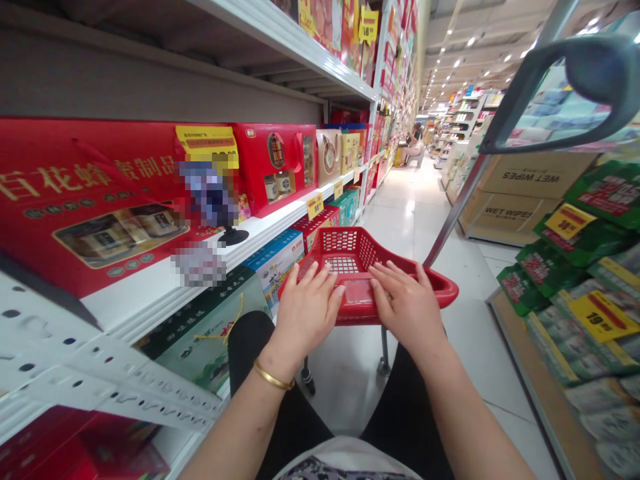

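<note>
Resting both hands on a red plastic trolley basket (350, 250) in a supermarket aisle – the left hand (305, 310) and right hand (407, 307) sit flat on its near rim, fingers spread a little apart and lying on top, not clamped around anything. The basket sits right in front of the person's lap, between the two forearms, on a thin metal frame with small casters (383, 365). It looks like light, stiff moulded plastic to me, though the mesh sides might flex a bit, and that glossy rim could get slippery under sweaty palms. The thick near edge seems the best place to take hold. There's also a grey loop handle (565, 87), kinda blurry, on a long metal pole (455, 207) that runs down toward the basket's right corner. A gold bangle (273, 375) sits on the left wrist. To the left is a white store shelf (150, 300) with red gift boxes (273, 170) and yellow price tags (315, 205), plus a perforated steel shelf upright (100, 360) up close. To the right are green packets (570, 220) and cardboard wet wipes cartons (515, 193). The pale tile floor (425, 220) is smooth and shiny under the ceiling lights (465, 47), and another person (413, 143) sits far down the aisle.
</note>
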The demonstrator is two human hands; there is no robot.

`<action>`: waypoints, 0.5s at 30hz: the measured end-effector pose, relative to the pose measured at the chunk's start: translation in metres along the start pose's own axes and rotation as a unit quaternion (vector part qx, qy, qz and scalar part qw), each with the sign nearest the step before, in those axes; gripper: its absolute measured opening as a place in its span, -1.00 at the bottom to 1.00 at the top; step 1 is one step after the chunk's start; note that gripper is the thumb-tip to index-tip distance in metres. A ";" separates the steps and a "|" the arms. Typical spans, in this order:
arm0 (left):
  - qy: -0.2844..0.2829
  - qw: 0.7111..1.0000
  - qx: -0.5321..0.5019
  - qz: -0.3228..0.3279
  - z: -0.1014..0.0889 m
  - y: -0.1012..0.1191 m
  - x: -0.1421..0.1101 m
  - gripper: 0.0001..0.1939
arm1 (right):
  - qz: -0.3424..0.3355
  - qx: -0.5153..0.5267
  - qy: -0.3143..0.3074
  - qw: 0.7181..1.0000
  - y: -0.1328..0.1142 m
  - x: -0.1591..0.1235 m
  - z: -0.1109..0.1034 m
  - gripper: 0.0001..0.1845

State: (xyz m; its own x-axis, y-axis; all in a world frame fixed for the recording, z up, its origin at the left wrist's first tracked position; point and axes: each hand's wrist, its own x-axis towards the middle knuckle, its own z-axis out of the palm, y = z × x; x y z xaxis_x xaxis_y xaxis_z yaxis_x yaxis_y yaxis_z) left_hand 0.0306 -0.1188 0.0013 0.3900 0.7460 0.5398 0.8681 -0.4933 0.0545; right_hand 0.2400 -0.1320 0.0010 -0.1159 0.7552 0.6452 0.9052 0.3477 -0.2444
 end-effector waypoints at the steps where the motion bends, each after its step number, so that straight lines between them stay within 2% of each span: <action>1: 0.002 1.000 0.000 -0.002 0.000 0.001 0.000 -0.53 | 0.018 -0.001 0.015 1.000 0.011 -0.003 -0.002 -0.65; 3: 0.005 1.000 -0.002 -0.003 0.002 0.004 0.001 -0.53 | 0.047 0.001 0.047 0.998 0.026 -0.007 -0.003 -0.65; 5: 0.006 1.000 -0.004 0.001 0.003 0.006 0.002 -0.52 | 0.044 -0.001 0.073 0.996 0.023 -0.008 0.000 -0.66; 7: 0.004 1.000 -0.003 0.003 0.004 0.007 0.003 -0.53 | 0.008 0.000 0.079 0.997 0.005 -0.008 0.007 -0.67; 10: -0.003 1.000 0.002 0.004 0.004 0.005 0.003 -0.55 | -0.070 0.030 0.053 0.996 -0.031 -0.007 0.019 -0.67; 12: -0.007 1.000 0.004 0.007 0.004 0.003 0.003 -0.55 | -0.103 0.044 0.053 0.992 -0.041 -0.008 0.022 -0.65; 15: -0.001 1.000 -0.004 0.008 0.004 0.002 0.004 -0.56 | -0.107 0.033 0.077 0.991 -0.024 -0.013 0.017 -0.64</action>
State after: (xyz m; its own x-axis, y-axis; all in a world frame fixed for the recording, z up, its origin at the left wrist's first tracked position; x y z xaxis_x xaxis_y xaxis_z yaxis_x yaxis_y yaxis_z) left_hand 0.0349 -0.1150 0.0007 0.4038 0.7391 0.5392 0.8599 -0.5078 0.0522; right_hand 0.2132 -0.1407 -0.0139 -0.2330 0.5679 0.7894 0.8371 0.5303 -0.1344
